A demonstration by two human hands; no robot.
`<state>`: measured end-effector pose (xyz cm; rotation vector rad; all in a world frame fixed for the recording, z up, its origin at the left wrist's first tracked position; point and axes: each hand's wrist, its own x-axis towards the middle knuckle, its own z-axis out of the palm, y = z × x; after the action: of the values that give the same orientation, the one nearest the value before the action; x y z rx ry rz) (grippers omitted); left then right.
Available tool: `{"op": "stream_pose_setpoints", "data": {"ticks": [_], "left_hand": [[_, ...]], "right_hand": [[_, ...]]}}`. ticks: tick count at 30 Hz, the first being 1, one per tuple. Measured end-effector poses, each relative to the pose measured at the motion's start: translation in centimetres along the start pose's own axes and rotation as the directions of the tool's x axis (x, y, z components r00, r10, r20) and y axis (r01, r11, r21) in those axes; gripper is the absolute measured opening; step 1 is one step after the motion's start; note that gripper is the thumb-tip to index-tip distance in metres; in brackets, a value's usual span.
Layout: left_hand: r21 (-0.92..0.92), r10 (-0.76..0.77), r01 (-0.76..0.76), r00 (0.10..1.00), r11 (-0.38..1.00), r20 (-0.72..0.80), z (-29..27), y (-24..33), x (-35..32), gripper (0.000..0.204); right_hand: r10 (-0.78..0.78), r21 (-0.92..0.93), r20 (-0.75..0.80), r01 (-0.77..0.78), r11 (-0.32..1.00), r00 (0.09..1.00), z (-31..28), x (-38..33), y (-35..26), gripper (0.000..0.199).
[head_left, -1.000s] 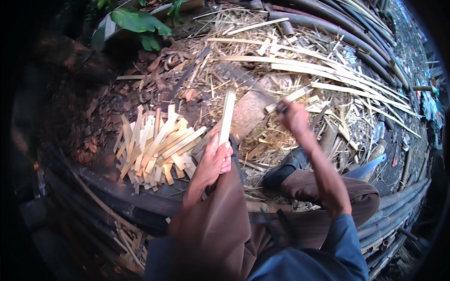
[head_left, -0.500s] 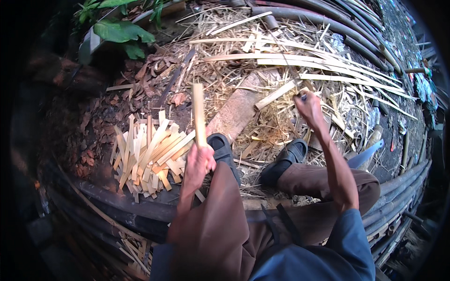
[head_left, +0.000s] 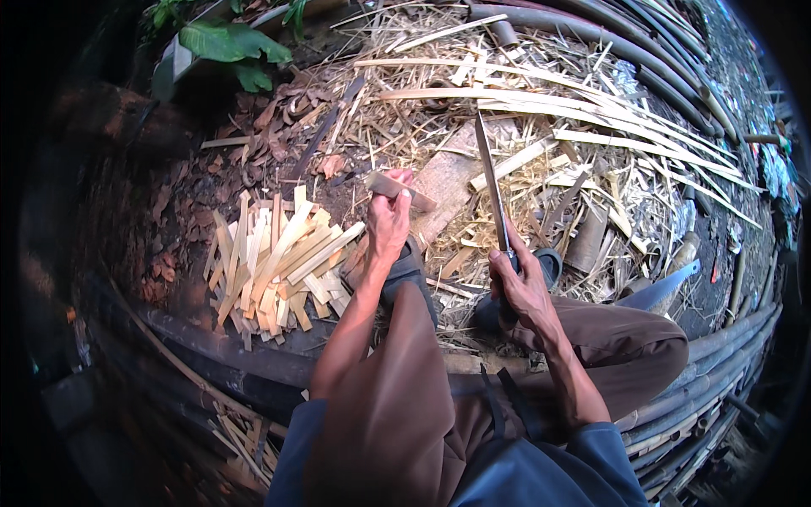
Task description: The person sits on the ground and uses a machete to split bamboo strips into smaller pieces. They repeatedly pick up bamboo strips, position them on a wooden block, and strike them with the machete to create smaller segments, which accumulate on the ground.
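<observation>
Since the earlier frame, left hand point(head_left: 389, 224) had lowered its bamboo piece point(head_left: 397, 190), fingers clenched on it, just right of the split-stick pile point(head_left: 274, 266). Right hand point(head_left: 519, 283) gripped the long knife point(head_left: 490, 182), blade pointing away, seemingly readied for splitting.

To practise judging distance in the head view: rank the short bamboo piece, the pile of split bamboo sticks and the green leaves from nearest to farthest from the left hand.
1. Short bamboo piece: gripped in the left hand.
2. Pile of split bamboo sticks: on the ground just left of it.
3. Green leaves: top left, well beyond the pile.
</observation>
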<state>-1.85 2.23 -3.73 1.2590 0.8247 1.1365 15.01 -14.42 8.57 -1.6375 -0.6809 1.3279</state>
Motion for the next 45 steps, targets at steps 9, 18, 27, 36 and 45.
{"op": "stream_pose_setpoints", "data": {"ticks": [9, 18, 27, 36, 45], "left_hand": [[0.500, 0.055, -0.116, 0.989, 0.858, 0.136, 1.3, 2.0, -1.6, 0.028], [0.370, 0.010, -0.122, 0.956, 0.921, 0.292, 2.5, 2.6, -2.8, 0.025], [0.399, -0.033, -0.096, 0.951, 0.912, 0.306, 2.5, 2.5, -2.7, 0.030], [0.406, -0.042, -0.085, 0.955, 0.910, 0.293, 2.6, 2.6, -2.7, 0.031], [0.436, -0.083, -0.038, 0.963, 0.899, 0.257, 2.9, 2.7, -2.7, 0.030]], "right_hand": [[-0.144, -0.075, 0.087, 0.151, 0.986, 0.986, 3.3, 1.1, -1.5, 0.057], [0.060, 0.183, 0.182, -0.094, 0.979, 0.981, 4.1, 1.4, -1.6, 0.040], [0.089, 0.189, 0.180, -0.123, 0.974, 0.980, 4.1, 1.6, -0.9, 0.040], [0.095, 0.191, 0.170, -0.128, 0.973, 0.981, 4.2, 1.4, -1.4, 0.043], [0.090, 0.197, 0.164, -0.123, 0.973, 0.982, 4.3, 1.3, -1.9, 0.040]]}}
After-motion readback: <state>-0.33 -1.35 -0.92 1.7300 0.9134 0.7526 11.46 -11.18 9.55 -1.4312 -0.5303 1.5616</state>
